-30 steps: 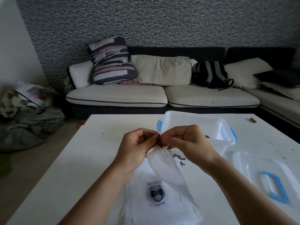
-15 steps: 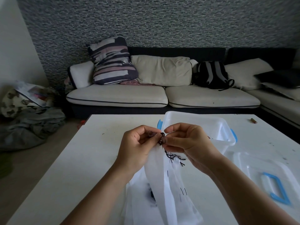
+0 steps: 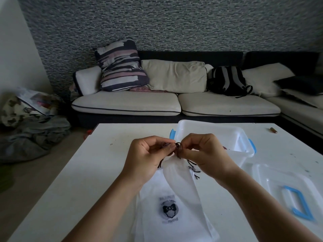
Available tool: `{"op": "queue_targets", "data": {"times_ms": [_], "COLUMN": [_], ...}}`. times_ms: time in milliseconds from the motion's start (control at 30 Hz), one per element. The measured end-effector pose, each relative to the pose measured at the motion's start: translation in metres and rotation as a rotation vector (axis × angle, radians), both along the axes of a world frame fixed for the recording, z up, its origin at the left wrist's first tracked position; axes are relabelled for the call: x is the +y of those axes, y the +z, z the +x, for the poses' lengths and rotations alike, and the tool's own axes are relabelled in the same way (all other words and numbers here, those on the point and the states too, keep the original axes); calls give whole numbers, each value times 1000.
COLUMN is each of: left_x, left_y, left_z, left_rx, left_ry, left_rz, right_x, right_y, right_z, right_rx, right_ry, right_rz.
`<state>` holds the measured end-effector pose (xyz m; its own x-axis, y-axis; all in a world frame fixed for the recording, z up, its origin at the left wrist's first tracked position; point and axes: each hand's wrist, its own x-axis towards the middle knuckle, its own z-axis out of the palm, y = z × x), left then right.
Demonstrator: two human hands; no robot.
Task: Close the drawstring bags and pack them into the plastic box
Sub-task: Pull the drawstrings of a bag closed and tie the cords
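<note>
A translucent white drawstring bag (image 3: 181, 179) hangs from both my hands above the white table (image 3: 97, 172). My left hand (image 3: 148, 154) and my right hand (image 3: 204, 152) each pinch the dark drawstring (image 3: 178, 148) at the bag's gathered mouth. Loose string ends dangle below my right hand. A stack of flat white bags (image 3: 157, 213) lies under my forearms, the top one printed with a bow logo. The clear plastic box (image 3: 232, 137) with blue latches stands just behind my hands.
The box's clear lid (image 3: 283, 189) with a blue handle lies on the table at the right. A small brown item (image 3: 273, 130) sits near the table's far right edge. A sofa with cushions and a backpack fills the background. Clothes are piled on the floor at left.
The held bag has turned and now hangs narrower, uncovering the logo bag beneath. My fingers have worked the string into a small loop at the bag's mouth.
</note>
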<state>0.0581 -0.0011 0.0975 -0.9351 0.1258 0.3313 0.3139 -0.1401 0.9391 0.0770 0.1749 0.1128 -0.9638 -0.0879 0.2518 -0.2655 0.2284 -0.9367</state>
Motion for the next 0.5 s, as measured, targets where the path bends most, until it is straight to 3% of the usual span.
{"op": "queue_targets", "data": {"times_ms": [300, 500], "left_x": [-1, -2], "left_y": [0, 2], "left_z": [-1, 1], "left_rx": [-8, -29], "left_ry": [-2, 4], "left_rz": [-21, -39], "right_x": [8, 6], "right_y": [3, 10], "right_z": [-2, 0], "right_rx": [-123, -51], "right_ry": [190, 135], "right_rz": [-136, -285]}}
